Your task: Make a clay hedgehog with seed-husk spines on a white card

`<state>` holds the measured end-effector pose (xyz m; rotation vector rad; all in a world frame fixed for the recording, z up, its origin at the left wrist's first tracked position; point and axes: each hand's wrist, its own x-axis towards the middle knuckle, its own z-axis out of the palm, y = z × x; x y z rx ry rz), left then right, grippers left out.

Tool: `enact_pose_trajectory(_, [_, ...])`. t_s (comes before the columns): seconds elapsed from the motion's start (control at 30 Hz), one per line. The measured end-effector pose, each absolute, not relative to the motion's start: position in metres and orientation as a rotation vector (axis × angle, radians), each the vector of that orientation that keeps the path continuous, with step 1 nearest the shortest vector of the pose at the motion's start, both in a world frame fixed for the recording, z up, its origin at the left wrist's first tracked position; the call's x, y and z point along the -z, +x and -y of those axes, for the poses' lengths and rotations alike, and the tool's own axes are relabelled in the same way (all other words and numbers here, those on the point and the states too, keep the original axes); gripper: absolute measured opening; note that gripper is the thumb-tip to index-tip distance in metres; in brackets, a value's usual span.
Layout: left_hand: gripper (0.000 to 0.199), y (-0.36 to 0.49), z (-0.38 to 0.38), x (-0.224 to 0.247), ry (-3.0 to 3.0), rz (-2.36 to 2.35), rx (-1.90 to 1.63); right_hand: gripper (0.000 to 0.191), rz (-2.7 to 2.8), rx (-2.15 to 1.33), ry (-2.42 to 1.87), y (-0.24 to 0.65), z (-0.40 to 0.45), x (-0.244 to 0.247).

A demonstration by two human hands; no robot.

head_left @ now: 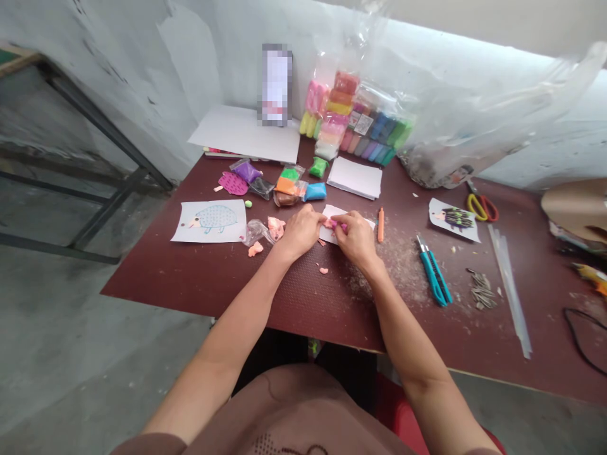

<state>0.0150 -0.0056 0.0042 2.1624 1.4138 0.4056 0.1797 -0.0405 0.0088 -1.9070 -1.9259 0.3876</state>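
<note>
A small white card [364,221] lies on the table under both hands. Pressed to its left part, my left hand [303,232] has its fingers closed at a lump of peach-pink clay [328,223]. My right hand [356,239] pinches a bit of magenta clay [343,226] over the card, its fingertips close to the left ones. Fingers partly hide both pieces. Crumbs of peach clay [323,270] lie in front of the card. Left of my left hand are larger peach clay lumps [255,249] and a crumpled clear wrapper [256,232]. An orange stick [380,225] rests to the right.
A hedgehog drawing [215,218] lies left; a clay-covered hedgehog card [454,218] lies right near scissors [482,207]. Teal cutters [434,272], seeds [482,291] and clear strips [511,291] are at right. Clay packs [355,120], stacked paper [355,177] and a phone [275,85] stand behind.
</note>
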Motion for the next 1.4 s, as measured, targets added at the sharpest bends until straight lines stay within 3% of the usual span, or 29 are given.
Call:
enact_pose_trajectory(0.97, [0.039,0.014,0.005,-0.004,2.163,-1.396,-0.375,0.044,2.267,-0.246,-2.027,0.168,0.053,-0.02])
enact_pose_trajectory(1.4, [0.037,0.011,0.003,0.002,2.196,-1.361,-0.401,0.047,2.165,-0.302,-2.023,0.172,0.068,-0.019])
